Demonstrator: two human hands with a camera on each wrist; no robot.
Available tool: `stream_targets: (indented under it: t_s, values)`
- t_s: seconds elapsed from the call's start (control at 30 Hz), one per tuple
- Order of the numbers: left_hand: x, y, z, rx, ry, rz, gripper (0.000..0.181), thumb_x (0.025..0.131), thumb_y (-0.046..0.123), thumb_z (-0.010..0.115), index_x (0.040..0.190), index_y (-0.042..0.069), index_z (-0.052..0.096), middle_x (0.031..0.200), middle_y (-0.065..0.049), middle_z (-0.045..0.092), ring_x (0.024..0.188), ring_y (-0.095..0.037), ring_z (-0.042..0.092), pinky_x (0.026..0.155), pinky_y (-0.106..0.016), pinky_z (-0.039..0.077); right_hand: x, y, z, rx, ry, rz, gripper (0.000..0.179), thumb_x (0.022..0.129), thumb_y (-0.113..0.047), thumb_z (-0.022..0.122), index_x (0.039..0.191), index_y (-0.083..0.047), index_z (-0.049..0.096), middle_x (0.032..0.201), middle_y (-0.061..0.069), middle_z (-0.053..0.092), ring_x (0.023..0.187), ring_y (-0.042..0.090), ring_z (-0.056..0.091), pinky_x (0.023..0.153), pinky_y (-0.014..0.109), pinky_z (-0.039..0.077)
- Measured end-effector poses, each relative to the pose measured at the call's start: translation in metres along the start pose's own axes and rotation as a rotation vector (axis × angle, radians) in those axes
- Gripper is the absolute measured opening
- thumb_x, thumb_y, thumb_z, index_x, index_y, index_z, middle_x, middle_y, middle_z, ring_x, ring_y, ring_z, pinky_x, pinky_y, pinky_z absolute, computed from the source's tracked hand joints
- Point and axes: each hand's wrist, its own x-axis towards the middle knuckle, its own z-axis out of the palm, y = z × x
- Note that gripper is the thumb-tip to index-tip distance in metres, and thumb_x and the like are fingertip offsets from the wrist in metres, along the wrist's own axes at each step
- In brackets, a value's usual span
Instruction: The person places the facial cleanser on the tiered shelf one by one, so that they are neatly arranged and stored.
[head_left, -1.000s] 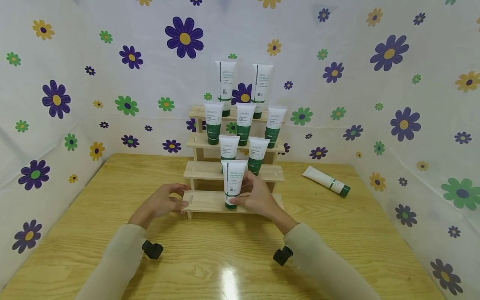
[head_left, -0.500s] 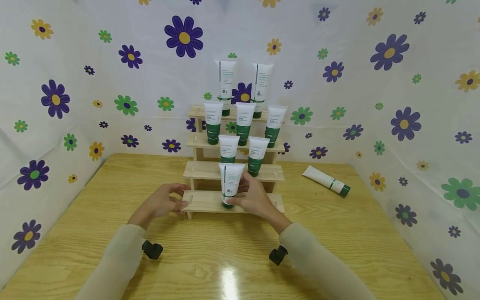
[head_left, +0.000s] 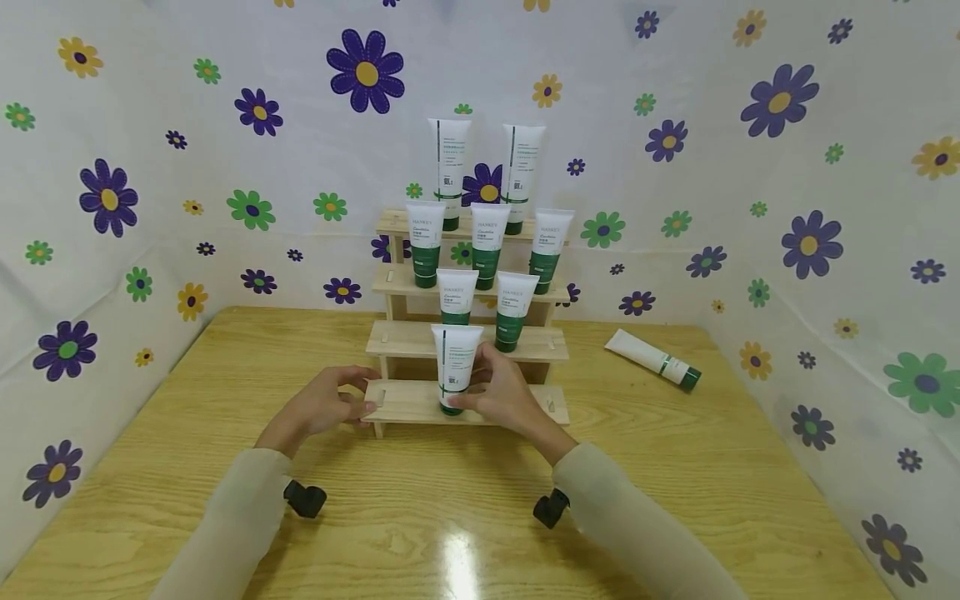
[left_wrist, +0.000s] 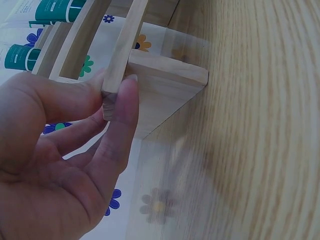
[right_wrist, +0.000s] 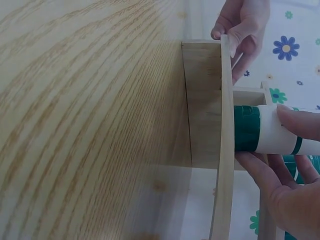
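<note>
My right hand (head_left: 504,387) grips the lower part of a white squeeze tube (head_left: 456,358), thumb in front and fingers behind. The tube stands cap down on the lowest step of a tiered wooden stand (head_left: 408,407). In the right wrist view its green cap (right_wrist: 247,128) meets the step's surface. My left hand (head_left: 326,404) pinches the left end of that same step; the left wrist view shows thumb and fingers (left_wrist: 125,107) on either side of the board. Smaller white-and-green tubes, one of them (head_left: 514,310) right behind my right hand, stand on the second step.
Three tubes, including a middle one (head_left: 487,246), stand on the third step. Two taller tubes (head_left: 448,171) occupy the top. Another tube (head_left: 652,360) lies on its side on the wooden table (head_left: 420,517), right of the stand. A flower-print cloth (head_left: 285,167) surrounds the table's back and sides.
My right hand and the white tube have shifted left along the lowest step, from near its middle to slightly left of it. The left hand keeps its hold on the step's end.
</note>
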Motion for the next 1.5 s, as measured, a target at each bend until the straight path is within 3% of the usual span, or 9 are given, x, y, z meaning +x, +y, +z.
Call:
stream_targets:
  t_s: [0.2,0.43,0.6,0.87,1.0,1.2,1.5]
  values:
    - [0.001,-0.001,-0.001,-0.011,0.001,-0.002,0.055,0.095,0.003,0.072,0.145,-0.003,0.050,0.129,-0.028,0.052,0.088,-0.019,0.070,0.078,-0.037,0.067,-0.001,-0.002,-0.001,-0.010,-0.036,0.016,0.057,0.078,-0.003,0.088,0.127,-0.006,0.059,0.124,0.013,0.068,0.109,0.030,0.069,0.097,0.041,0.061]
    - [-0.001,0.001,-0.001,-0.015,-0.004,0.007,0.056,0.095,0.002,0.071,0.146,-0.005,0.049,0.129,-0.029,0.051,0.086,-0.018,0.070,0.077,-0.036,0.067,-0.001,0.001,-0.015,-0.110,-0.122,-0.044,0.053,0.084,-0.011,0.086,0.131,-0.006,0.061,0.126,0.013,0.069,0.112,0.029,0.069,0.100,0.043,0.059]
    - [-0.001,0.002,0.000,-0.004,-0.002,0.000,0.056,0.095,0.003,0.071,0.146,-0.004,0.049,0.131,-0.029,0.051,0.086,-0.018,0.070,0.078,-0.038,0.067,-0.003,0.003,-0.052,-0.174,-0.202,-0.022,0.041,0.091,-0.013,0.080,0.128,-0.008,0.063,0.123,0.011,0.071,0.111,0.025,0.070,0.101,0.043,0.059]
    - [0.001,-0.001,-0.001,0.010,0.002,-0.018,0.053,0.096,0.004,0.071,0.145,-0.002,0.052,0.129,-0.027,0.052,0.085,-0.018,0.070,0.078,-0.036,0.066,-0.016,0.018,-0.126,-0.313,-0.283,-0.047,0.041,0.094,-0.013,0.075,0.127,0.005,0.060,0.112,0.020,0.074,0.104,0.029,0.071,0.098,0.052,0.059]
    - [0.001,0.000,0.000,0.011,0.003,-0.023,0.054,0.096,0.004,0.071,0.145,-0.001,0.051,0.129,-0.027,0.052,0.085,-0.018,0.070,0.078,-0.036,0.066,-0.022,0.029,-0.157,-0.418,-0.263,-0.069,0.030,0.095,-0.010,0.073,0.119,0.005,0.064,0.106,0.019,0.074,0.098,0.030,0.073,0.091,0.047,0.063]
    - [0.000,0.003,0.000,0.011,0.000,-0.020,0.054,0.096,0.004,0.071,0.145,-0.002,0.051,0.128,-0.027,0.052,0.085,-0.017,0.070,0.078,-0.037,0.066,-0.028,0.050,-0.191,-0.588,-0.117,-0.074,0.021,0.094,-0.006,0.072,0.112,0.004,0.069,0.106,0.022,0.073,0.093,0.034,0.074,0.081,0.045,0.064]
    - [-0.001,0.005,0.000,-0.012,-0.011,-0.006,0.054,0.096,0.002,0.070,0.145,-0.004,0.050,0.128,-0.028,0.051,0.087,-0.018,0.069,0.079,-0.037,0.066,-0.025,0.096,-0.242,-0.779,-0.037,-0.005,0.029,0.094,-0.003,0.069,0.118,0.013,0.065,0.121,0.035,0.066,0.107,0.053,0.065,0.093,0.062,0.057]
